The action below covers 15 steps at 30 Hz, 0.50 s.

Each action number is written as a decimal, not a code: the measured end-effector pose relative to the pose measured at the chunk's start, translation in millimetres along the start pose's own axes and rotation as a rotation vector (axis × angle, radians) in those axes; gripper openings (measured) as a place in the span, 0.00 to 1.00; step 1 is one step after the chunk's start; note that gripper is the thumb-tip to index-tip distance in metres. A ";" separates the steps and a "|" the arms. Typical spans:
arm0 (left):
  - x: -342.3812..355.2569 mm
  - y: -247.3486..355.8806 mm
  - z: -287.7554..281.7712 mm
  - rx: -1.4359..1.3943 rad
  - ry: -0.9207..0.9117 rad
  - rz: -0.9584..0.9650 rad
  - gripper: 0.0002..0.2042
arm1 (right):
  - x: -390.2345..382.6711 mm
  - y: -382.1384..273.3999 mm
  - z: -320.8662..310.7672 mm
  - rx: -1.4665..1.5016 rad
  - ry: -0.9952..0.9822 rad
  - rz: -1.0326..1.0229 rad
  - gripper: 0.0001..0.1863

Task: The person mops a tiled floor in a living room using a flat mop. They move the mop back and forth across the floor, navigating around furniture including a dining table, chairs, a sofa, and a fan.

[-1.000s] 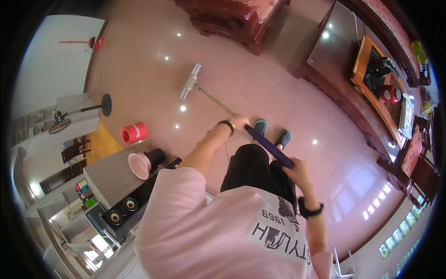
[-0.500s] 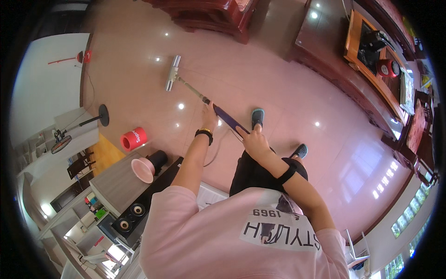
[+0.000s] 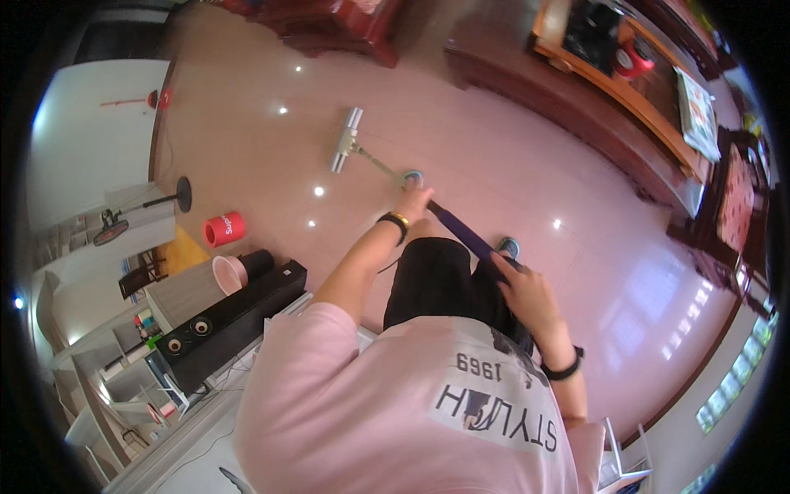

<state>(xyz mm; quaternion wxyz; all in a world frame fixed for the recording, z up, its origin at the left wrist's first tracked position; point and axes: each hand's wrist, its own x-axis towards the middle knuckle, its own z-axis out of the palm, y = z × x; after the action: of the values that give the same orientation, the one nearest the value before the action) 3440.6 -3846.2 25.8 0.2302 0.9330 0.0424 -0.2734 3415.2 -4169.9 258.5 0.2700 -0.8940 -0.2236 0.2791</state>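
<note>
Two hands grip one long mop (image 3: 411, 185), which slants across the glossy pink tiled floor (image 3: 510, 140) ahead of the person. The left hand (image 3: 417, 200), a dark band with a gold clasp at its wrist, is clenched around the pole about halfway along, where the pale metal shaft meets the dark purple upper section. The right hand (image 3: 524, 290), a black band at its wrist, closes over the upper end of that purple section, close to the person's dark shorts. The flat grey mop head (image 3: 346, 139) lies on the tiles well ahead of the feet, set crosswise to the shaft. One blue-green shoe (image 3: 508, 246) shows just beside the pole near the right hand; another (image 3: 411, 177) peeks out beside the left hand.

To the person's left, a red cylindrical stool (image 3: 224, 229) stands on the floor, near a pink bucket (image 3: 228, 272) and a long black speaker (image 3: 226, 325). A dark wooden cabinet (image 3: 609, 90) runs along the far right.
</note>
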 end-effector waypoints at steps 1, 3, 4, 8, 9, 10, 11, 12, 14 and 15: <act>-1.2 40.9 10.5 0.002 -0.183 0.084 0.22 | -36.8 7.9 -29.4 0.014 -0.104 0.128 0.29; -6.6 114.6 48.2 0.134 -0.417 0.413 0.16 | -113.3 42.8 -71.7 0.080 -0.107 0.187 0.29; -5.0 154.3 78.8 0.255 -0.444 0.695 0.14 | -151.9 50.0 -96.0 0.066 -0.162 0.295 0.30; -44.7 307.1 152.9 0.156 -0.559 1.107 0.18 | -285.7 39.3 -169.1 0.100 -0.113 0.596 0.28; -64.8 344.5 143.1 0.180 -0.674 1.059 0.16 | -308.8 31.1 -180.2 0.082 -0.081 0.662 0.27; -80.5 370.8 137.7 0.161 -0.697 1.088 0.13 | -334.0 23.6 -183.5 0.058 -0.031 0.706 0.28; -93.9 392.6 141.1 0.153 -0.763 1.110 0.09 | -353.9 11.3 -187.6 0.033 0.020 0.763 0.28; -105.1 402.8 144.8 0.065 -0.796 1.092 0.08 | -360.2 -5.5 -195.7 0.016 0.047 0.723 0.27; -118.2 408.2 138.7 -0.030 -0.818 1.039 0.07 | -366.2 -23.5 -198.7 0.007 0.078 0.753 0.28; -124.2 405.1 129.2 -0.042 -0.807 1.010 0.06 | -368.2 -27.5 -197.7 -0.014 0.090 0.717 0.28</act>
<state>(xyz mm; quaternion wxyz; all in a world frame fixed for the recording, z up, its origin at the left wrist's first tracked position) 3355.1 -4259.6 160.0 0.3465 0.6572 -0.4863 -0.4599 3256.8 -4422.6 552.6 0.1582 -0.9288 0.1144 0.3149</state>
